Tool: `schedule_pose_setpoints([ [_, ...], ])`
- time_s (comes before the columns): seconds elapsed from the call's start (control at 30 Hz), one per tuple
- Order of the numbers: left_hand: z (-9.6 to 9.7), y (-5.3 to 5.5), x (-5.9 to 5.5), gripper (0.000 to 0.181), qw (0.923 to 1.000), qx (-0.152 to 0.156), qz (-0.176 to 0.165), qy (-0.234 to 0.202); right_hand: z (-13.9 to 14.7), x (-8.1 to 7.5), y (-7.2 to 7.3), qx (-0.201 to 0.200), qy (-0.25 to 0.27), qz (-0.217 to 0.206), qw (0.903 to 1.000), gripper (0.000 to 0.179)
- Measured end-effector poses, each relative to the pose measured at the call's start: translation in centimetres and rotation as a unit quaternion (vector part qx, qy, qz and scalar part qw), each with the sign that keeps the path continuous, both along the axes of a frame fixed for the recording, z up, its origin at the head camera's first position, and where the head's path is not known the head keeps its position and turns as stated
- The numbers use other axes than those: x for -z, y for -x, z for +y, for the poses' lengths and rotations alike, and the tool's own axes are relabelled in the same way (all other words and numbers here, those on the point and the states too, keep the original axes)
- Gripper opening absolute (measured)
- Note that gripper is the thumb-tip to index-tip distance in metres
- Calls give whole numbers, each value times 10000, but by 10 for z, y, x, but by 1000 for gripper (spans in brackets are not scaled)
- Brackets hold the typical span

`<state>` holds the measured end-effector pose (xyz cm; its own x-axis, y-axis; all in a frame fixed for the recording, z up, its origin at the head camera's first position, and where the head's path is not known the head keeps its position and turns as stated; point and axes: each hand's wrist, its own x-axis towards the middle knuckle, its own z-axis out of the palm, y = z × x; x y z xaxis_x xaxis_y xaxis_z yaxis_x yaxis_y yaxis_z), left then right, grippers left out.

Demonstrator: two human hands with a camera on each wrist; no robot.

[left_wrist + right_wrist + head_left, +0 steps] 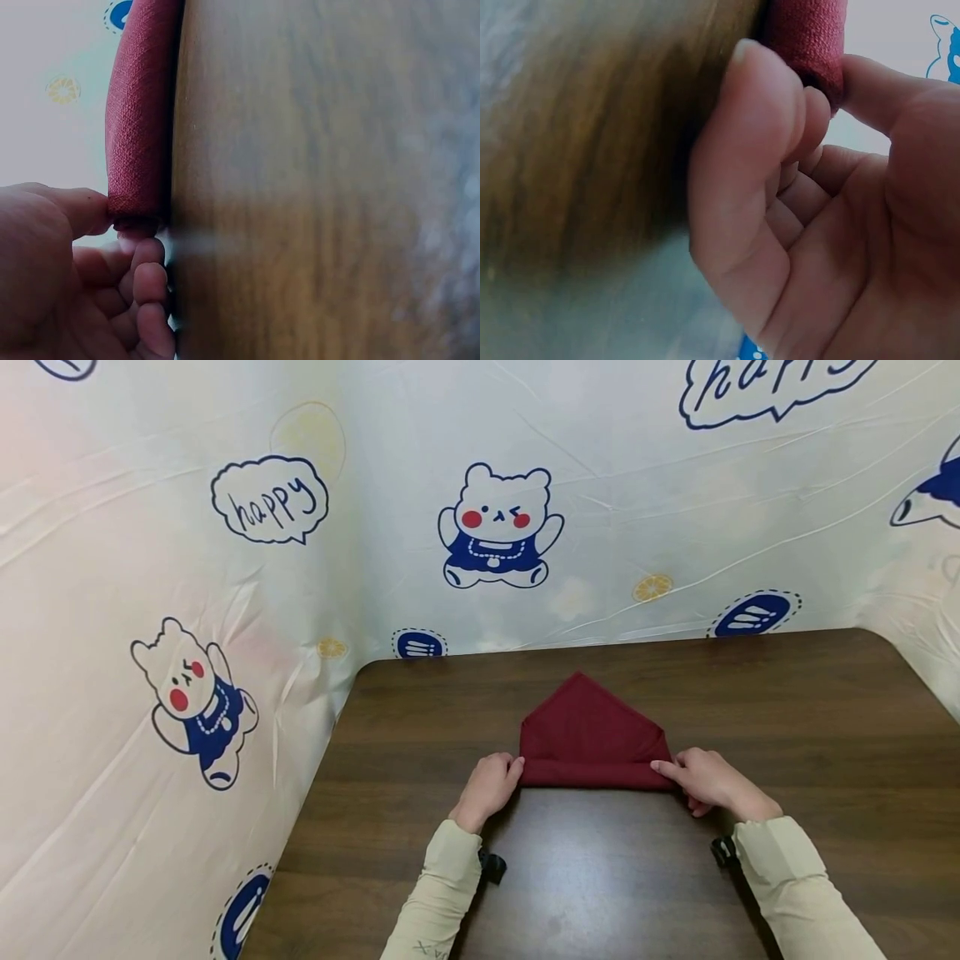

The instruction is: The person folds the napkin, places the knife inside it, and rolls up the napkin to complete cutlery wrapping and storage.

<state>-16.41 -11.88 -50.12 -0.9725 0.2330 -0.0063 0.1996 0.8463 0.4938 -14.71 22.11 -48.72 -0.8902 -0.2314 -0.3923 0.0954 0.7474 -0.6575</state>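
A dark red cloth (pixel 592 727) lies on the brown table, its far part coming to a point and its near edge rolled into a thick band. My left hand (pixel 491 785) pinches the left end of this roll. In the left wrist view the thumb of the left hand (pixel 52 270) presses the side of the rolled cloth (pixel 142 112), with fingers curled under its end. At the opposite end, my right hand (pixel 708 781) grips the roll between thumb and fingers. The right wrist view has the right hand (pixel 810 195) around the end of the rolled cloth (pixel 806 41).
The wooden table (pixel 600 877) has rounded far corners. A pale printed sheet (pixel 600 510) with bears and lettering hangs behind it and along the left side. A dark strap mount (pixel 492 867) sits at the left wrist, another mount (pixel 724 852) at the right.
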Motion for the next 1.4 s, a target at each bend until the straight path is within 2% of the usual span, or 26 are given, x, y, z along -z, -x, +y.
schedule_pose_setpoints([
  [0.13,0,-2,-1,21,9996,-170,-17,-207,0,0,0,49,-22,-25,10000,47],
  [0.5,0,-4,-2,17,9979,-191,-122,-610,0,3,0,150,15,24,9999,48],
  [0.67,2,-8,-6,15,9977,135,260,-611,0,3,-2,167,0,65,9998,48],
  [0.8,3,-13,-13,16,9961,564,626,-262,-1,1,-7,117,-122,225,9996,49],
  [0.93,3,-17,-19,20,9939,821,686,255,-2,-2,-11,101,-404,555,9976,46],
  [1.03,3,-19,-20,27,9932,884,599,467,-5,-3,-12,83,-607,1071,9924,39],
  [1.23,4,-21,-18,32,9937,810,547,542,-9,-5,-17,127,-771,2242,9714,22],
  [1.4,4,-21,-17,32,9932,788,634,582,-11,-4,-20,-317,-627,2774,9582,24],
])
